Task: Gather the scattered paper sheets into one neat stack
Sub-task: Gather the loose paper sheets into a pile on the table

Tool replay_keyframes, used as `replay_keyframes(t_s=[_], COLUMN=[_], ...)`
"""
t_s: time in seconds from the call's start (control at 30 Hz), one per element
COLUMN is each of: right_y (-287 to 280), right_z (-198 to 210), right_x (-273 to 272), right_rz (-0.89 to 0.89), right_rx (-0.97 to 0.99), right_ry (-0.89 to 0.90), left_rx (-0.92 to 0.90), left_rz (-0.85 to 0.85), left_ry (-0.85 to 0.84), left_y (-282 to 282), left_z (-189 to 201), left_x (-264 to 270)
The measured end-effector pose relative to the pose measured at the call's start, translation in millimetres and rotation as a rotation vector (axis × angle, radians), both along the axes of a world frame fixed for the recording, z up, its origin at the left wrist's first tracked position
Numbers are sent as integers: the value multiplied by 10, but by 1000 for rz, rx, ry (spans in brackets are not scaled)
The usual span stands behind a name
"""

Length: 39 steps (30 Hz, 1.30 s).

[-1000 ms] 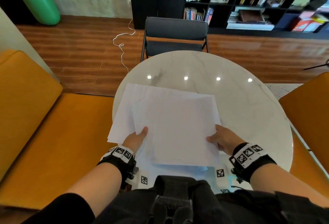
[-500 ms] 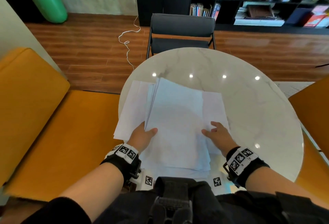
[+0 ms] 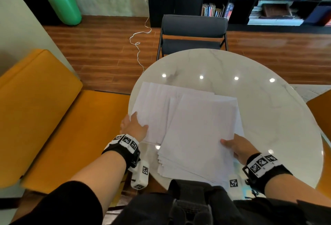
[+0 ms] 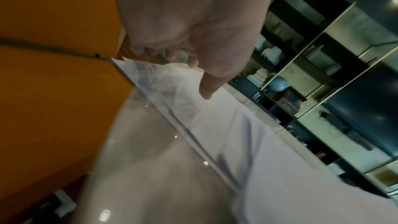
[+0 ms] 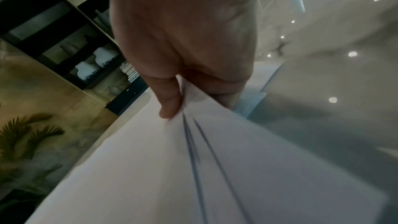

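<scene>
On the table (image 3: 268, 117), right hand (image 3: 238, 148) pinches the stack (image 3: 200, 135); left hand (image 3: 134, 126), fingers relaxed, touches loose sheets (image 3: 154, 103). Slide those under, square edges.

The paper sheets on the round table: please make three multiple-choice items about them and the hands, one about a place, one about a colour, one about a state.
1. Where does the left hand touch the paper sheets?
A. at the left edge of the spread sheets
B. at their far edge, near the grey chair
C. nowhere

2. What colour is the vase on the floor at the far left?
A. blue
B. green
C. white

3. What is the right hand doing?
A. resting flat on the marble table
B. hanging beside the table
C. pinching a bundle of sheets

Answers:
1 A: the head view shows its fingers on the left edge of the sheets.
2 B: the vase is plainly green.
3 C: the right wrist view shows the thumb pressed on top of the bundle, fingers under it.
</scene>
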State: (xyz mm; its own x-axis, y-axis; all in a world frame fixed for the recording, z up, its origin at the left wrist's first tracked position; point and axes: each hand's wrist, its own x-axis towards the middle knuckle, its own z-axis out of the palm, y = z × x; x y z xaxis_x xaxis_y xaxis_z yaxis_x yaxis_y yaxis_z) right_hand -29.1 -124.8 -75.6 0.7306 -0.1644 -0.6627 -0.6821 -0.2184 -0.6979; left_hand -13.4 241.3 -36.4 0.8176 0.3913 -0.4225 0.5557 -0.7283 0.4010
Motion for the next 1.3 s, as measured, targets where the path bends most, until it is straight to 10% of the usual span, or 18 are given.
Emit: replay_keyframes(t_s=[0.67,1.07,1.3], right_y=[11,40,84], right_z=[42,69,167], right_x=[-55,-50,-63], right_rz=[40,80,69], right_rx=[-77,-145,-131], right_ry=[-47,-41,-33], left_rx=[-201,-512,-623], left_rz=[83,811,368], left_ry=[-136,-724,-533], left_y=[60,204,-209], left_z=[-26,562,487], left_x=[155,413,241])
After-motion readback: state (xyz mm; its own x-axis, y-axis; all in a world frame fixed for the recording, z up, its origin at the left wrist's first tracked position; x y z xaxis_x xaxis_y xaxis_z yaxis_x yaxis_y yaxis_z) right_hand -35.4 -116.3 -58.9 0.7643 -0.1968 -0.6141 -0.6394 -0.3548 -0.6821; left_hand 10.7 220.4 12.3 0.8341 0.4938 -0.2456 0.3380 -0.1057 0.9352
